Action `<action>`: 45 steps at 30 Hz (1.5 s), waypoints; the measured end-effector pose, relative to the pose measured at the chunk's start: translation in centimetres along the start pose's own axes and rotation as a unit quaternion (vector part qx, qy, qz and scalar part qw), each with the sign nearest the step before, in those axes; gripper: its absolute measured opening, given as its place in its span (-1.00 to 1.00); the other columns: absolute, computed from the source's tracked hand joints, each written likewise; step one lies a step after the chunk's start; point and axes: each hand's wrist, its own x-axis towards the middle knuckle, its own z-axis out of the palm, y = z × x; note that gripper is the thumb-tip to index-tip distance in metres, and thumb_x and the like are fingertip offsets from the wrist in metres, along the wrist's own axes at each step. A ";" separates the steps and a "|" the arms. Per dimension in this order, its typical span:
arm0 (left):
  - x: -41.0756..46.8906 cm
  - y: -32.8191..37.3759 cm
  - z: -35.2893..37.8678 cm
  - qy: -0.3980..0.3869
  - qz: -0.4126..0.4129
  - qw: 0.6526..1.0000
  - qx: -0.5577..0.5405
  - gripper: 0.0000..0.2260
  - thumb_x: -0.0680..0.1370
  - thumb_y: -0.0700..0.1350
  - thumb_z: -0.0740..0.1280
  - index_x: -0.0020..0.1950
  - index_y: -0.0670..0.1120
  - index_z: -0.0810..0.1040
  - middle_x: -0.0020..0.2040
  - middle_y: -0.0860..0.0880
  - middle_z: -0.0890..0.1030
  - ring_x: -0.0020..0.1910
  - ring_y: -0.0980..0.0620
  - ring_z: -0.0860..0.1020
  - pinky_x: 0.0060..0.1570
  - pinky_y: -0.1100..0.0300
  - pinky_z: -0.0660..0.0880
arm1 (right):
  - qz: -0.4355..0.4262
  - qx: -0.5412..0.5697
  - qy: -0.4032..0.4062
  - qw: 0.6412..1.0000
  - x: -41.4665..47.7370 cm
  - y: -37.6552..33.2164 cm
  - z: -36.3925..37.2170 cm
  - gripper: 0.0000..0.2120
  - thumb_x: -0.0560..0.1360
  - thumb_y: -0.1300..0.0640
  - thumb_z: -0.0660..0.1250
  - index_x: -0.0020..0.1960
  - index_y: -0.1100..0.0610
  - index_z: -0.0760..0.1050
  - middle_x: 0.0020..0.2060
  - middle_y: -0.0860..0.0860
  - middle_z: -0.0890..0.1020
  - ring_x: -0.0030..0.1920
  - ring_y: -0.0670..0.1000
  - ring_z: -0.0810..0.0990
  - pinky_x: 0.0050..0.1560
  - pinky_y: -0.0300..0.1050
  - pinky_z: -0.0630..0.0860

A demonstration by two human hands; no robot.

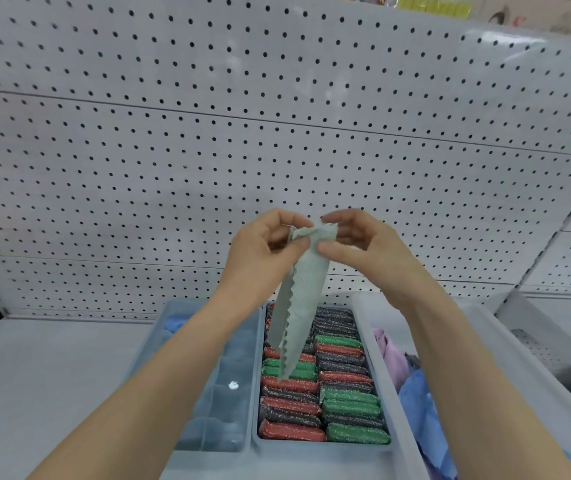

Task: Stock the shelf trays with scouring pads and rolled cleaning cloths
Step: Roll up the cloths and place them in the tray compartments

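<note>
The bare grey shelf is running along the left, with a white pegboard standing behind it at the far side. Just right of that bare stretch, a translucent divided tray is sitting on the shelf, and a light blue cloth is lying at its far end.

Above the trays, the left hand is being held up in front of the pegboard. Its fingers are curled, with the thumb closing against them to pinch the top left corner of a pale green cloth. The cloth is hanging down unrolled from both hands, narrowing toward its lower tip, with a zigzag edge along its left side. It is hanging in the air over the middle tray and touching neither that tray nor its contents.

The middle tray is holding rows of red, green and dark glittery scouring pads, packed side by side from near to far.

The right hand is pinching the cloth's top right corner between forefinger and thumb, and the other fingers are loosely bent behind.

On the right, a pale right tray is sitting beside the middle one, with a pink cloth and crumpled blue cloths lying inside it.
</note>
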 end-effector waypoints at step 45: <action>-1.3 -4.3 -1.2 -0.018 -0.161 0.982 -0.092 -0.75 0.44 -0.40 0.43 -0.06 -0.06 0.65 -0.10 -0.01 0.70 -0.18 0.07 0.67 -0.16 0.22 0.60 | 0.092 0.133 -0.021 0.987 -1.2 5.2 2.4 -0.76 0.51 0.31 0.36 0.14 0.13 0.64 -0.03 0.16 0.71 -0.03 0.18 0.70 -0.06 0.00 0.64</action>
